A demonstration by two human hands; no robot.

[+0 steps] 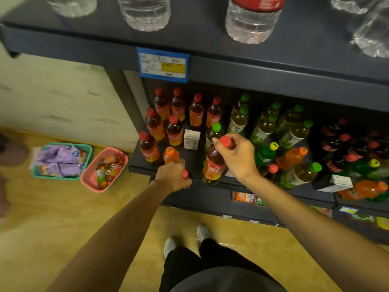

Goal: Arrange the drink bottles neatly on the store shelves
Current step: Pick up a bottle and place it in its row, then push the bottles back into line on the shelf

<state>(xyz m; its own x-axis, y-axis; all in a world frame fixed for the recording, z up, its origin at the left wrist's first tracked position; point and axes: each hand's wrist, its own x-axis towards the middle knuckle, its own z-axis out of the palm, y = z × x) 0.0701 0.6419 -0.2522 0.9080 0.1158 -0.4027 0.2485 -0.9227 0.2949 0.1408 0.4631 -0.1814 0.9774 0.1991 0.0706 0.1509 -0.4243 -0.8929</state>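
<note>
**Both hands on bottles at the shelf front**

Your right hand [235, 157] grips a red-capped tea bottle [214, 165] by its neck, fingers closed around the cap, tilted at the front edge of the shelf [210, 186]. Your left hand [173, 175] is closed on a dark bottle [185, 173] with a red cap, just beside an orange bottle [171, 154]. Behind stand rows of tea bottles [174, 114].
</note>
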